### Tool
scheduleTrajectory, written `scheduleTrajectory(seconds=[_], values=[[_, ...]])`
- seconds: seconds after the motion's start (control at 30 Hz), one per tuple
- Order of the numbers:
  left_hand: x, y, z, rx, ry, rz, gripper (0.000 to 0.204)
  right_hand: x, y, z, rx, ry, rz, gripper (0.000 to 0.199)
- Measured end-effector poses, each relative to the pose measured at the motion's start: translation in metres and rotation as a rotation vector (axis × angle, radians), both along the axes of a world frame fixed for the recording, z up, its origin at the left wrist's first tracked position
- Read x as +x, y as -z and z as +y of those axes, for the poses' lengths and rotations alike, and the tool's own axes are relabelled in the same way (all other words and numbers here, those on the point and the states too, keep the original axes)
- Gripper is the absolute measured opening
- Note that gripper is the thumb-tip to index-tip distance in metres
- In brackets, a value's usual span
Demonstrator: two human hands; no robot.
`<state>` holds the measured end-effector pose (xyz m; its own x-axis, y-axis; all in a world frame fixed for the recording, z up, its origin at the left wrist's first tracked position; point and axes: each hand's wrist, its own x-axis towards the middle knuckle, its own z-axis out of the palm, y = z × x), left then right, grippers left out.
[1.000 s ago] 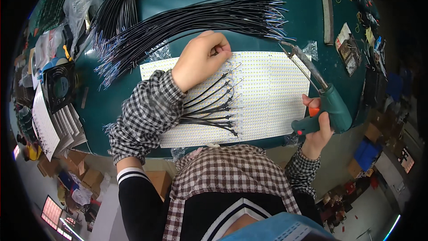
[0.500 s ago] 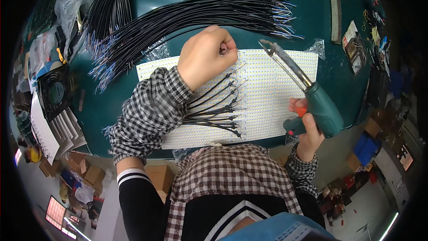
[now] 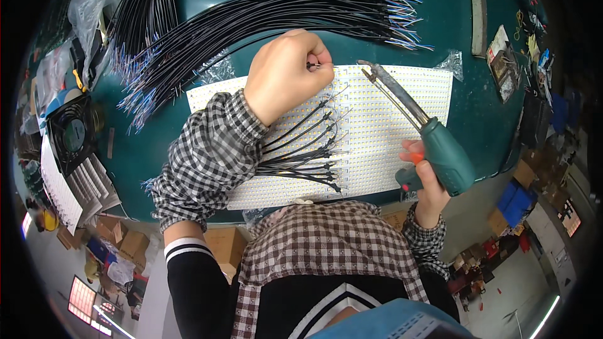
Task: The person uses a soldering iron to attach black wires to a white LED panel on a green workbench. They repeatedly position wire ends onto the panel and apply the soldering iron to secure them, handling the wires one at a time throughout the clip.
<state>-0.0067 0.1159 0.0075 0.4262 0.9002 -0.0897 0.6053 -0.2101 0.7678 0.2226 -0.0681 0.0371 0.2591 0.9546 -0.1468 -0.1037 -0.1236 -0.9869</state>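
Head view, looking down on a teal work table (image 3: 169, 144). The left hand (image 3: 286, 72) is curled into a loose fist over the upper edge of a white LED panel (image 3: 389, 144) that lies flat on the table. Its thumb and forefinger are pressed together, pinching the end of a thin black wire (image 3: 312, 64); the wire end shows just at the fingertips (image 3: 323, 69), on the side of the hand that faces the soldering tool, and sits directly above the panel's top rows. The remaining fingers are folded in toward the palm.

The right hand (image 3: 427, 182) is wrapped around the green grip of a soldering gun (image 3: 440, 150) at the panel's near right corner, with the fingers closed on the handle beside its red trigger. The tool's metal barrel slants up and to the left across the panel; its tip (image 3: 364, 66) lies near the pinched wire end but apart from it.

Below the left wrist, a fan of black wires (image 3: 301, 150) already lies across the panel, the ends spread along its middle columns. A large bundle of loose black wires (image 3: 270, 12) with bared coloured ends rests on the table beyond the panel. A small black fan (image 3: 69, 132) sits at the table's left edge.
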Motion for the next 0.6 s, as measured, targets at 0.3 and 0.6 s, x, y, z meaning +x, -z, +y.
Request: scheduleTrajectory(seconds=[0.3, 0.6], values=[[0.0023, -0.0001, -0.0034, 0.032, -0.011, 0.007, 0.01, -0.0059, -0.0012, -0.0035, -0.093, -0.014, -0.052, 0.033], [0.0034, 0.0005, -0.004, 0.052, -0.002, -0.004, 0.01, -0.0074, 0.0059, -0.0054, -0.144, -0.023, -0.159, 0.03]])
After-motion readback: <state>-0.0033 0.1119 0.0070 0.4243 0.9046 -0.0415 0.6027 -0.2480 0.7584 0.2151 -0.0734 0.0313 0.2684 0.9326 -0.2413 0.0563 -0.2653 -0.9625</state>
